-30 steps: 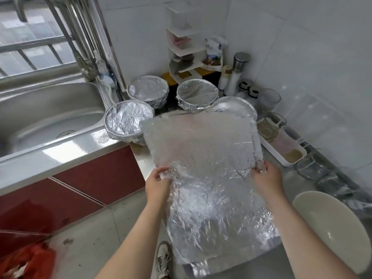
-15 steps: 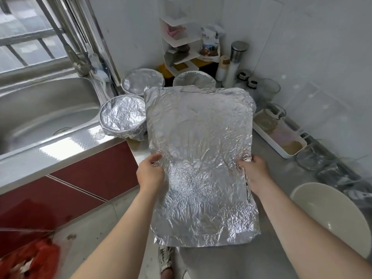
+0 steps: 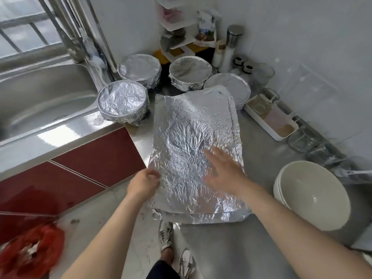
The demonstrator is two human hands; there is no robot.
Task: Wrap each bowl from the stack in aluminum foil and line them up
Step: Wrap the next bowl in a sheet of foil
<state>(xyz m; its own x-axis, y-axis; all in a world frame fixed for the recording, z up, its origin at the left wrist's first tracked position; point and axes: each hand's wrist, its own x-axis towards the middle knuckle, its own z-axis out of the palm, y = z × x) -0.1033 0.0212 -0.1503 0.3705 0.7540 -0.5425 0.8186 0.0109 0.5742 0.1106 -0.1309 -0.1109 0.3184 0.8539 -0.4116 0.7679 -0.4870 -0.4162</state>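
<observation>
A crinkled sheet of aluminum foil (image 3: 193, 141) lies spread on the steel counter (image 3: 267, 158). My left hand (image 3: 144, 183) pinches its left edge near the counter's front. My right hand (image 3: 223, 172) hovers flat over the sheet with fingers spread, blurred. Several foil-wrapped bowls stand behind the sheet: one by the sink (image 3: 122, 103), one further back (image 3: 140, 70), another (image 3: 190, 74) and one partly hidden by the sheet (image 3: 231, 87). A stack of bare white bowls (image 3: 312, 195) sits at the right.
The sink (image 3: 40, 101) lies to the left. A white tray (image 3: 271, 119), glass containers (image 3: 304, 138), jars and a corner shelf (image 3: 179, 33) line the back and right wall. Red cabinet fronts (image 3: 90, 156) are below; a red bag (image 3: 30, 252) lies on the floor.
The foil sheet, held up by both hands before, has been lowered flat onto the counter. My right hand has let go of it and now hovers open above it.
</observation>
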